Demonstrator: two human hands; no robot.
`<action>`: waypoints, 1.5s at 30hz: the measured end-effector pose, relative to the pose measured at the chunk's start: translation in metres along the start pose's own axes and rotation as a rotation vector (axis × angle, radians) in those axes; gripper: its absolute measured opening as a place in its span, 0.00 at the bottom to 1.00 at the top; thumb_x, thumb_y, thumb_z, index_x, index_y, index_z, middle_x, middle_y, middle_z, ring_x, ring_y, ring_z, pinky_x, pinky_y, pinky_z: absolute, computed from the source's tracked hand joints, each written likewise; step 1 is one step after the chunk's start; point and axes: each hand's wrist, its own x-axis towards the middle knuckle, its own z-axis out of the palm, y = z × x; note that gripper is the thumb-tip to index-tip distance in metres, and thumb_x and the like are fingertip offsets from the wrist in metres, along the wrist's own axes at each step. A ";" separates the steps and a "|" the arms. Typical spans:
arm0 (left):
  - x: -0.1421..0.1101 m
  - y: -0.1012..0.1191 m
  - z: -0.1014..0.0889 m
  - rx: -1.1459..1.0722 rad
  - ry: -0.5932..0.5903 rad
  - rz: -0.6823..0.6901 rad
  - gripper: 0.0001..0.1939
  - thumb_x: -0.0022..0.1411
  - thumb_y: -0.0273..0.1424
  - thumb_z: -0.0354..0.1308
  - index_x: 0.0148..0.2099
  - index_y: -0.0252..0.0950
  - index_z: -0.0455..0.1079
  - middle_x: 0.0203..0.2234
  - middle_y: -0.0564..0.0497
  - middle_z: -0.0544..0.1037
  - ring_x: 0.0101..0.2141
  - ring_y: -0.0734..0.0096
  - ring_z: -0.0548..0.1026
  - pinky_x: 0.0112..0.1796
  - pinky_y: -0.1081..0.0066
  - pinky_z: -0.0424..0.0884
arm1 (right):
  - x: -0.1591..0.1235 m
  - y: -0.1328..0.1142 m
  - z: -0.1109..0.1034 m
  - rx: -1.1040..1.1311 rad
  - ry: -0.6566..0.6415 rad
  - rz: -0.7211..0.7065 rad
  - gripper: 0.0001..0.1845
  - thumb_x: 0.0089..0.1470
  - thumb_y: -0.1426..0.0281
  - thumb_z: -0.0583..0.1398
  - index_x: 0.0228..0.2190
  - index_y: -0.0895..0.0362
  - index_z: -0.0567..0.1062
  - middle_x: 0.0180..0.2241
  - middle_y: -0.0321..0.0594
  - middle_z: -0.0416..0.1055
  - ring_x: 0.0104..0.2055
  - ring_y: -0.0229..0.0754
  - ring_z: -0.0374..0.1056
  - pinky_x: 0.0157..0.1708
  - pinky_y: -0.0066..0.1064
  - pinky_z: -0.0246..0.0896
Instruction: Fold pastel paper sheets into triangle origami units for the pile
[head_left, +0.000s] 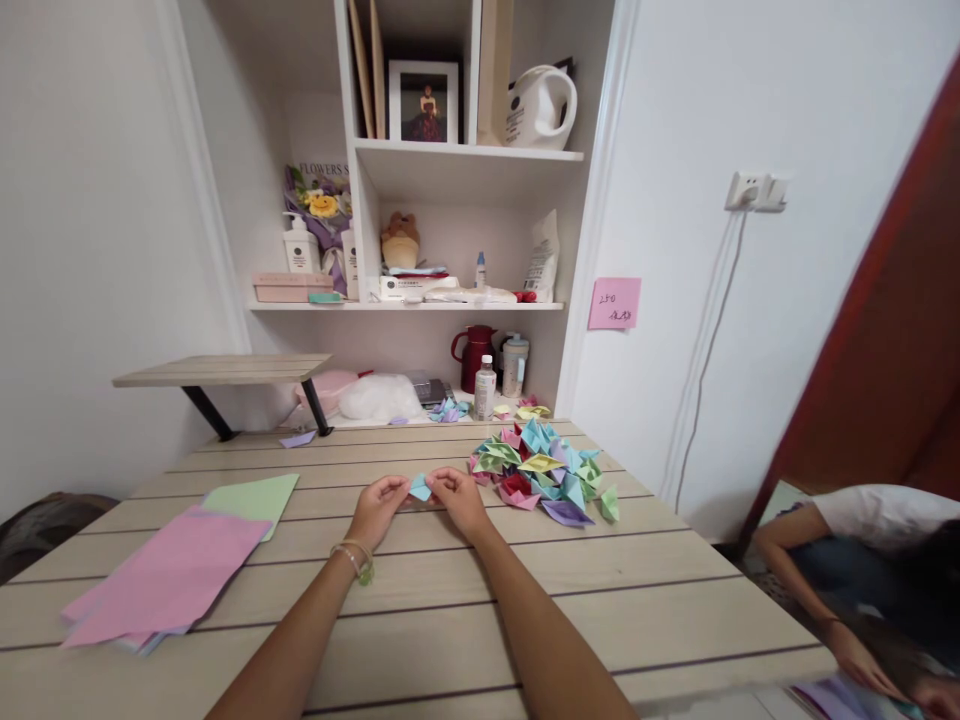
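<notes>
A small folded piece of light blue paper (420, 487) is held between my two hands, just above the middle of the wooden table (420, 610). My left hand (380, 505) pinches its left side between thumb and fingers. On the opposite side, my right hand (459, 497) grips the paper the same way. Bracelets circle my left wrist. Right beyond my right hand lies a heap of folded paper boats (541, 465) in blue, green, pink, yellow and purple. Fingers cover the paper's two ends.
Pink sheets (176, 570) and a green sheet (255, 500) lie at the table's left. A raised wooden stand (225, 370) is at the back left. Behind the table, a bottle (485, 388) and a red jug (476, 355) stand below shelves. Another person (885, 540) crouches at the right.
</notes>
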 end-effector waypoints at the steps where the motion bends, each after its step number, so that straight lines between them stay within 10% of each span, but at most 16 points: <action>1: 0.000 0.000 0.000 -0.007 0.004 -0.006 0.14 0.39 0.36 0.65 0.29 0.32 0.73 0.25 0.50 0.78 0.28 0.70 0.75 0.36 0.70 0.70 | 0.000 0.000 0.000 0.008 0.003 -0.001 0.17 0.37 0.58 0.65 0.25 0.60 0.74 0.19 0.35 0.70 0.21 0.35 0.65 0.24 0.27 0.62; 15: 0.002 -0.005 -0.002 -0.038 0.027 -0.029 0.17 0.37 0.35 0.67 0.31 0.30 0.74 0.26 0.47 0.79 0.28 0.69 0.76 0.36 0.69 0.72 | -0.002 -0.003 0.001 0.028 -0.006 -0.022 0.25 0.37 0.56 0.64 0.36 0.59 0.76 0.25 0.40 0.75 0.25 0.40 0.68 0.30 0.34 0.65; 45: 0.001 -0.008 -0.003 0.241 -0.069 0.123 0.11 0.43 0.36 0.63 0.28 0.33 0.75 0.24 0.47 0.78 0.28 0.66 0.75 0.33 0.69 0.71 | 0.000 0.003 -0.001 -0.238 0.041 -0.156 0.10 0.39 0.66 0.63 0.26 0.59 0.77 0.26 0.41 0.74 0.29 0.41 0.68 0.32 0.31 0.63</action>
